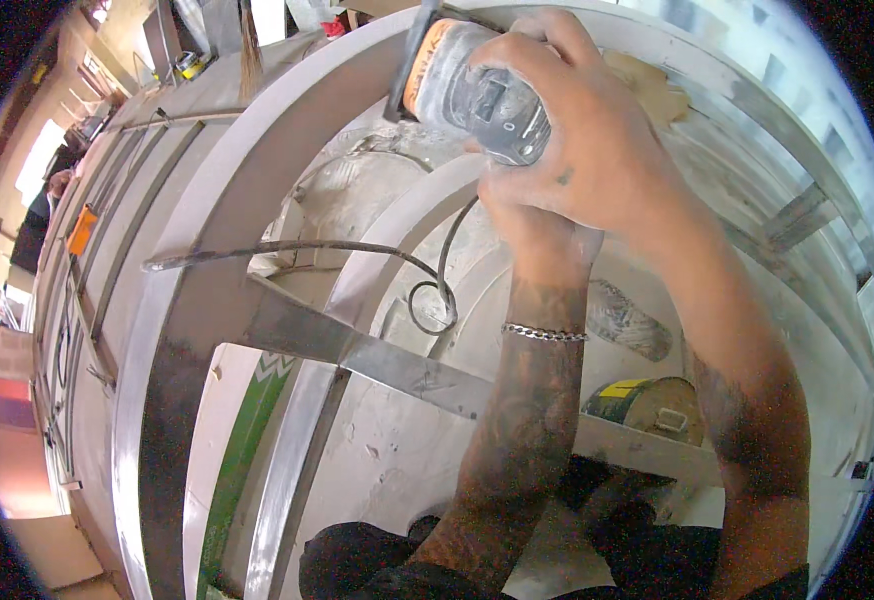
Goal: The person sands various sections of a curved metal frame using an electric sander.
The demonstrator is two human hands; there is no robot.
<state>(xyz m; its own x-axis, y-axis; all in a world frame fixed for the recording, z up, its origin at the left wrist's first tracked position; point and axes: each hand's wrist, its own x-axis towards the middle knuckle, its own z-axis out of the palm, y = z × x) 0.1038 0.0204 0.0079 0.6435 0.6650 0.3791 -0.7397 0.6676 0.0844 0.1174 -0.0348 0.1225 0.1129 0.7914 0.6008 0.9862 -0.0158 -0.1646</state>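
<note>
In the head view, a dusty grey-and-orange power tool [454, 75] sits at the upper middle, within the right hand [592, 130]. That hand's fingers [522, 60] curl over the tool's top and far side, gripping it; its rounded end shows just left of the palm. The left hand [527, 215] lies beneath, its fingers mostly hidden, so their hold cannot be told. The tool's dark plate [409, 62] overlaps the curved metal frame [267, 140]; contact is unclear.
</note>
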